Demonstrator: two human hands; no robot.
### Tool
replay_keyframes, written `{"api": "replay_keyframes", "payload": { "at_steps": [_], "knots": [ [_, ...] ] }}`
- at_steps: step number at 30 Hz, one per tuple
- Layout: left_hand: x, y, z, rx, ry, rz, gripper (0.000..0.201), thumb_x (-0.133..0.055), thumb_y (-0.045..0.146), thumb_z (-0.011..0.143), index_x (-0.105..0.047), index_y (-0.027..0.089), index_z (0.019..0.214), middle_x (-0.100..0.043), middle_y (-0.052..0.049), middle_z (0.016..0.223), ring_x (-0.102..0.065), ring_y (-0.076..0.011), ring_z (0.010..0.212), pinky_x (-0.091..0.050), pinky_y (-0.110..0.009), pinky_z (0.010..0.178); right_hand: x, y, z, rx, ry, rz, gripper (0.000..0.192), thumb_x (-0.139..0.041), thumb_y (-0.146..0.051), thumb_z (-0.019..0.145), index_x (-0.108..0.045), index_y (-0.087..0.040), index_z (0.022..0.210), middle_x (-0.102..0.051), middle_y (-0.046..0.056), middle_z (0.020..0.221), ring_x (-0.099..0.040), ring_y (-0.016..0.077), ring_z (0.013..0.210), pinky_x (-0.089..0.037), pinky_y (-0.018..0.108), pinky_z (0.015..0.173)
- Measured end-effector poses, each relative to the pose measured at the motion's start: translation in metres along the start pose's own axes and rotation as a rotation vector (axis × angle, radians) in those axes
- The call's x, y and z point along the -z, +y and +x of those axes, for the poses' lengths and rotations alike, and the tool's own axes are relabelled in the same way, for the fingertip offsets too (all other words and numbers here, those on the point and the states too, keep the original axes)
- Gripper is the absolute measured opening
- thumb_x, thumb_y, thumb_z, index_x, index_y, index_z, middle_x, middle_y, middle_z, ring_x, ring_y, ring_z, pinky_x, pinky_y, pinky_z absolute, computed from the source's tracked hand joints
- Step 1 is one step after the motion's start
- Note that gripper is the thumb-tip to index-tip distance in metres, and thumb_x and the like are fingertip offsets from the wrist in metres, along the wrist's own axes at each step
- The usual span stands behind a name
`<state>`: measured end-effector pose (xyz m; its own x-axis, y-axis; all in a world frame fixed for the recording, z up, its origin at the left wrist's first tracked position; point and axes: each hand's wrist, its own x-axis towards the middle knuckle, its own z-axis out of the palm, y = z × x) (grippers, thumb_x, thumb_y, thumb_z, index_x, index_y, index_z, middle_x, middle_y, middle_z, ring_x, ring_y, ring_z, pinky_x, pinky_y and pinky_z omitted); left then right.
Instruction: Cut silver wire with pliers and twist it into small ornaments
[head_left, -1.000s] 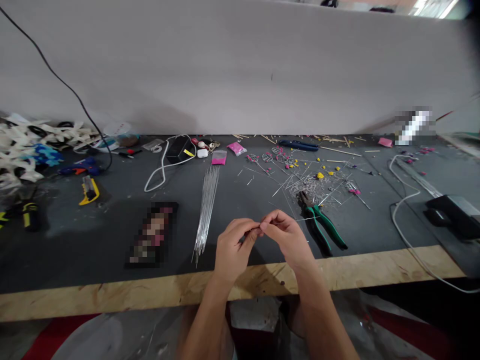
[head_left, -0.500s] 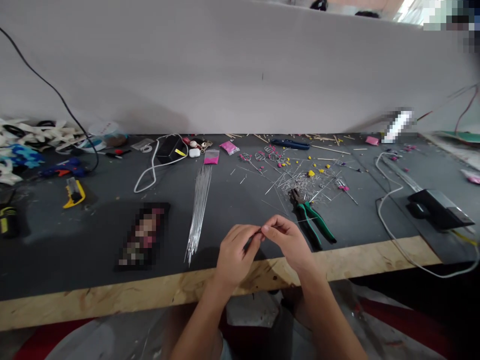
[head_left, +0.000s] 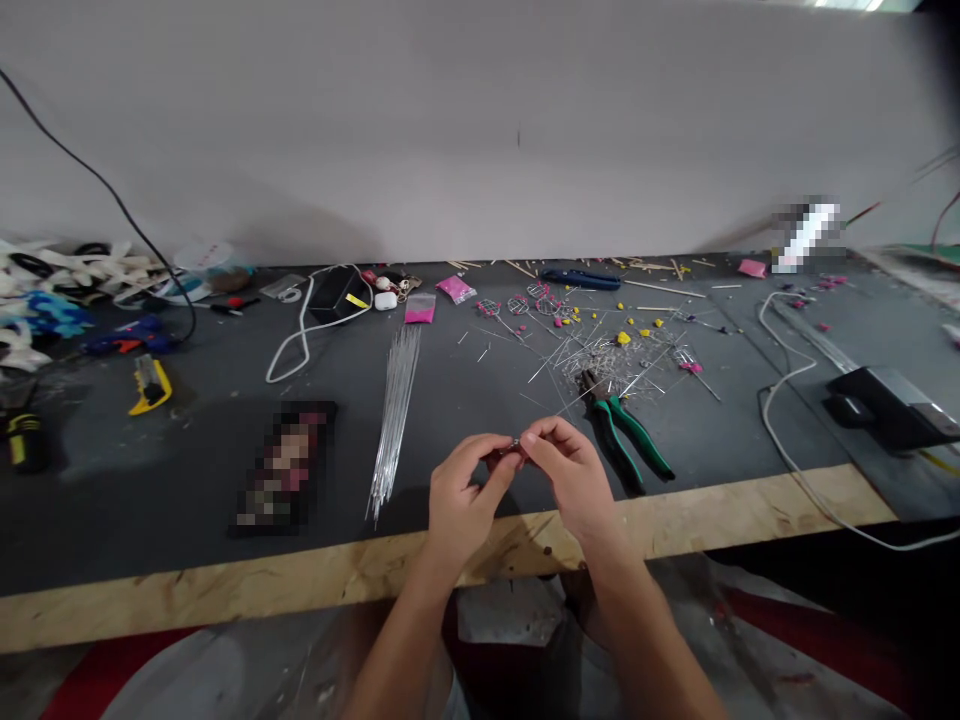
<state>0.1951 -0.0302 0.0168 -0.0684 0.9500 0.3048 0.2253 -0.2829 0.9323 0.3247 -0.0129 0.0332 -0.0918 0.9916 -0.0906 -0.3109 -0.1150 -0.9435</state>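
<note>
- The left hand (head_left: 461,495) and the right hand (head_left: 571,472) meet fingertip to fingertip above the near edge of the workbench (head_left: 187,440), just left of the green-handled pliers (head_left: 619,425).
- Both hands pinch a tiny piece (head_left: 516,447) between thumb and forefinger; what it is cannot be told.
- A bundle of thin wires (head_left: 394,415) lies left of the pliers.
- A heap of cut wire bits (head_left: 622,355) sits just behind the pliers.
</note>
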Motion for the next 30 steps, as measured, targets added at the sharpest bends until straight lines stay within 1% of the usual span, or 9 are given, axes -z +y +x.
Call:
{"api": "replay_keyframes", "payload": {
  "at_steps": [2,5,7,9,11,15,21,25,30],
  "knots": [
    [-0.001,0.001,0.000,-0.014,0.022,-0.009,0.010,-0.059,0.025,0.082,-0.065,0.019,0.088,-0.066,-0.003,0.085,-0.062,-0.0147,0.074,-0.051,-0.027,0.068,0.000,0.002,0.000,-0.008,-0.008,0.019,0.010,-0.064,-0.027,0.077,-0.060,-0.021,0.070,-0.058,-0.003,0.064,-0.055,0.0115,0.065,-0.045,0.025,0.067],
    [0.000,0.003,0.001,0.012,0.025,-0.017,0.009,-0.058,0.025,0.083,-0.065,0.019,0.084,-0.065,-0.002,0.081,-0.062,-0.0135,0.072,-0.050,-0.025,0.066,-0.001,0.004,0.000,0.002,-0.023,0.016,0.009,-0.064,-0.026,0.077,-0.060,-0.021,0.071,-0.058,-0.003,0.065,-0.055,0.0116,0.065,-0.045,0.025,0.067],
    [0.002,0.004,0.002,0.039,0.040,-0.021,0.009,-0.058,0.026,0.083,-0.065,0.019,0.083,-0.065,-0.002,0.080,-0.061,-0.0127,0.071,-0.050,-0.024,0.066,-0.003,0.003,0.000,0.023,-0.030,0.011,0.006,-0.065,-0.027,0.076,-0.063,-0.022,0.076,-0.061,-0.002,0.069,-0.057,0.0122,0.067,-0.046,0.026,0.068],
    [0.004,0.004,0.002,0.053,0.071,-0.040,0.010,-0.058,0.026,0.083,-0.065,0.019,0.083,-0.065,-0.002,0.080,-0.061,-0.0124,0.072,-0.051,-0.023,0.066,-0.006,0.001,0.000,0.031,-0.041,-0.001,0.009,-0.067,-0.030,0.075,-0.065,-0.023,0.080,-0.064,-0.001,0.075,-0.059,0.0135,0.070,-0.048,0.027,0.069],
    [0.007,0.004,0.002,0.058,0.082,-0.085,0.010,-0.059,0.027,0.083,-0.065,0.019,0.084,-0.065,-0.002,0.082,-0.061,-0.0126,0.074,-0.051,-0.023,0.066,-0.007,0.001,0.000,0.041,-0.042,-0.028,0.012,-0.068,-0.032,0.074,-0.066,-0.023,0.081,-0.065,0.000,0.077,-0.060,0.0146,0.072,-0.049,0.028,0.069],
    [0.010,0.003,0.004,0.070,0.062,-0.193,0.007,-0.063,0.026,0.079,-0.065,0.020,0.083,-0.063,-0.002,0.082,-0.059,-0.0128,0.074,-0.050,-0.023,0.066,-0.009,0.005,0.001,0.075,-0.041,-0.031,0.011,-0.070,-0.033,0.074,-0.067,-0.023,0.077,-0.066,0.000,0.073,-0.060,0.0143,0.070,-0.049,0.026,0.065],
    [0.011,0.003,0.003,0.100,0.030,-0.343,0.005,-0.063,0.024,0.079,-0.065,0.020,0.081,-0.057,-0.003,0.081,-0.052,-0.0134,0.072,-0.046,-0.023,0.061,-0.010,0.012,0.002,0.101,-0.126,0.097,0.009,-0.071,-0.030,0.074,-0.066,-0.022,0.076,-0.065,-0.002,0.073,-0.059,0.0115,0.068,-0.047,0.023,0.064],
    [0.007,0.002,0.000,0.096,0.020,-0.435,0.006,-0.061,0.025,0.081,-0.064,0.020,0.083,-0.054,-0.002,0.082,-0.049,-0.0121,0.071,-0.042,-0.023,0.061,-0.011,0.011,0.000,0.125,-0.129,0.125,0.009,-0.071,-0.030,0.074,-0.066,-0.022,0.074,-0.065,-0.001,0.074,-0.058,0.0121,0.068,-0.046,0.024,0.063],
    [0.000,-0.001,-0.001,0.093,0.021,-0.515,0.013,-0.062,0.033,0.080,-0.065,0.020,0.080,-0.053,-0.003,0.080,-0.047,-0.0137,0.071,-0.039,-0.024,0.061,-0.011,0.010,-0.004,0.141,-0.148,0.166,0.006,-0.070,-0.028,0.076,-0.066,-0.024,0.075,-0.064,-0.001,0.073,-0.057,0.0116,0.068,-0.045,0.023,0.063]
  ]
}}
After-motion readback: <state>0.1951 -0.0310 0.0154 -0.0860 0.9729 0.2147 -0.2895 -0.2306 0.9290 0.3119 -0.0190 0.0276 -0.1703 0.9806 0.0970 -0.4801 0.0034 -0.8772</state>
